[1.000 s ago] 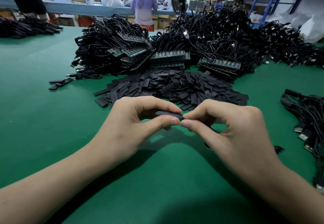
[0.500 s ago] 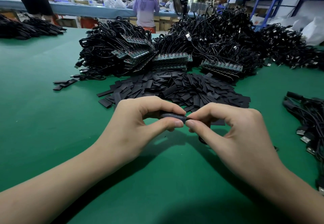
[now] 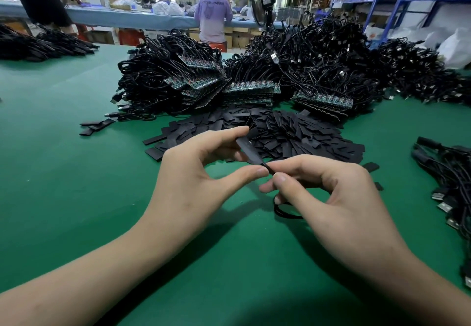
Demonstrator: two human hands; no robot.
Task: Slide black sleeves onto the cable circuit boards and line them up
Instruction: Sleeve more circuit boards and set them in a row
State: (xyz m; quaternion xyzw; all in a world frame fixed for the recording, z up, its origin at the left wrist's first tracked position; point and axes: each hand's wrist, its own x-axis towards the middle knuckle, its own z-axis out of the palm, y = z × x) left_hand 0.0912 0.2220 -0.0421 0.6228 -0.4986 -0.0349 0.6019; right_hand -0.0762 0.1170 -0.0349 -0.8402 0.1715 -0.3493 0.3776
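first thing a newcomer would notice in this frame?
Front and centre, the left hand and right hand pinch a single black sleeve on a cable above the green table. Just behind them lies a fanned heap of loose sleeves. Beyond that, big mounds of black cables with rows of circuit boards fill the middle of the table.

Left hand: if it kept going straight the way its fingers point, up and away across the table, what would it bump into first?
Probably the pile of loose black sleeves just beyond the left hand, which holds one sleeve. The stacked circuit boards lie farther back. Depth is hard to judge from this one view.
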